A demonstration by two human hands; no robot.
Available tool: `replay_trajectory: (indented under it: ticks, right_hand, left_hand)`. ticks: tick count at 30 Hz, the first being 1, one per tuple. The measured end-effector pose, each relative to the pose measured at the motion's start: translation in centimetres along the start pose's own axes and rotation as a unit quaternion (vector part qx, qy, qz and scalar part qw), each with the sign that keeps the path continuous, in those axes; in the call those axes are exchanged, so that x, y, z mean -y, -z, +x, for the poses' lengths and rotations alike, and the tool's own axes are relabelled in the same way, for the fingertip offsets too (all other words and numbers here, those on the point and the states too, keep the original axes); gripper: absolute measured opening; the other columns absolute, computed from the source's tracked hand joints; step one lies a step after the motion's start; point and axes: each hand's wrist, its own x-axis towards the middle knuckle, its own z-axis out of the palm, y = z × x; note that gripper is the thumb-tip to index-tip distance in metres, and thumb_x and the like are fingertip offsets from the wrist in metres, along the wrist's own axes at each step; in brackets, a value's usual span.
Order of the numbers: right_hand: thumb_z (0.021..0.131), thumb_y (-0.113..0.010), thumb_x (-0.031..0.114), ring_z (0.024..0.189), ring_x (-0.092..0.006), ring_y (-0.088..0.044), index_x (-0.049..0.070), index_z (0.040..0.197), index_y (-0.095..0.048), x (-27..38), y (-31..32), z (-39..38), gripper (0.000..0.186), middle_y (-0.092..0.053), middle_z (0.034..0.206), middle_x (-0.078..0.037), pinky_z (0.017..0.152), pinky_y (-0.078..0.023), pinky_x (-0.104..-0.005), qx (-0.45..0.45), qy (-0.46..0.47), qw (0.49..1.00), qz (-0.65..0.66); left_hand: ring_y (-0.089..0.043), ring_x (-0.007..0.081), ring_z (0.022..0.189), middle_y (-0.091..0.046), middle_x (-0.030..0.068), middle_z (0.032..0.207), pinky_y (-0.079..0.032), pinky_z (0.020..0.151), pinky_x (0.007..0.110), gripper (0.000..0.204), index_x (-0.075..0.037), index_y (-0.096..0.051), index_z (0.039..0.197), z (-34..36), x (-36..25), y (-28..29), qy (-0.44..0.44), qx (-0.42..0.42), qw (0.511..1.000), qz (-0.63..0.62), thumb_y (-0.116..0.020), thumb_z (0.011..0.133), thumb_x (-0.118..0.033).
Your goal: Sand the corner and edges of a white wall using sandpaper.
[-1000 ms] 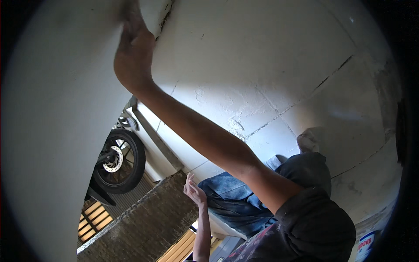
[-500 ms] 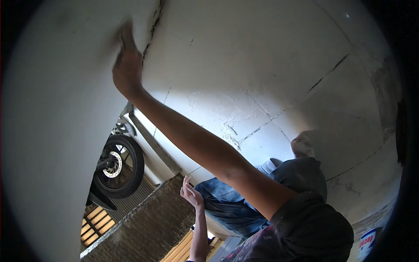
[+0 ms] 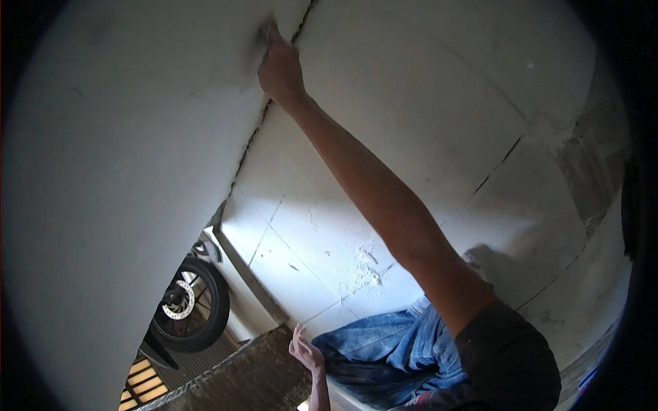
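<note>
My right arm stretches far up across the view, and my right hand (image 3: 279,68) is at the pale wall (image 3: 137,151), close to the dark cracked seam along the wall's foot. Its fingers look bent together around something greyish and blurred that I cannot make out. Low in the middle, my left hand (image 3: 306,351) is held up beside my knee in blue jeans (image 3: 370,342). Its fingers are spread, nothing lies in them, and the skin looks whitish, as if dusty.
The white tiled floor (image 3: 411,137) has dark joints and crumbs of white debris (image 3: 367,267). Beyond the wall's end, a motorcycle wheel (image 3: 195,305) stands past a low ledge (image 3: 250,274). A rough brown strip (image 3: 253,377) runs along the lower left.
My right hand has moved right and a little higher in the view along the wall. The view has shifted, and my left hand now appears lower, still spread.
</note>
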Motion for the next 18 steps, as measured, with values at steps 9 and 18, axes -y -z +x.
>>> replay_trajectory:
  ticks: [9,18]
  right_hand:
    - [0.086,-0.04,-0.004,0.098,-0.0306,-0.057,-0.001,0.127,-0.04,-2.1,0.7,5.9,0.041,-0.055,0.113,-0.023,0.086,-0.046,-0.039,0.006,0.122,0.988,0.091]
    - [0.078,-0.05,0.0,0.083,-0.0314,-0.055,-0.005,0.114,-0.049,-5.0,-0.1,11.2,0.036,-0.059,0.099,-0.02,0.072,-0.045,-0.0419,-0.028,0.216,0.973,-0.07]
  left_hand:
    - [-0.052,0.0231,0.112,-0.062,0.0101,0.115,-0.025,0.1,0.037,0.054,-0.003,-0.063,0.101,-0.3,0.2,0.1,0.008,-0.014,1.0,0.014,-0.021,0.101,-0.036]
    - [-0.052,0.023,0.114,-0.061,0.0105,0.116,-0.024,0.101,0.039,0.058,-0.003,-0.064,0.098,-0.2,-0.1,0.1,0.015,-0.026,0.999,0.017,-0.018,0.1,-0.04]
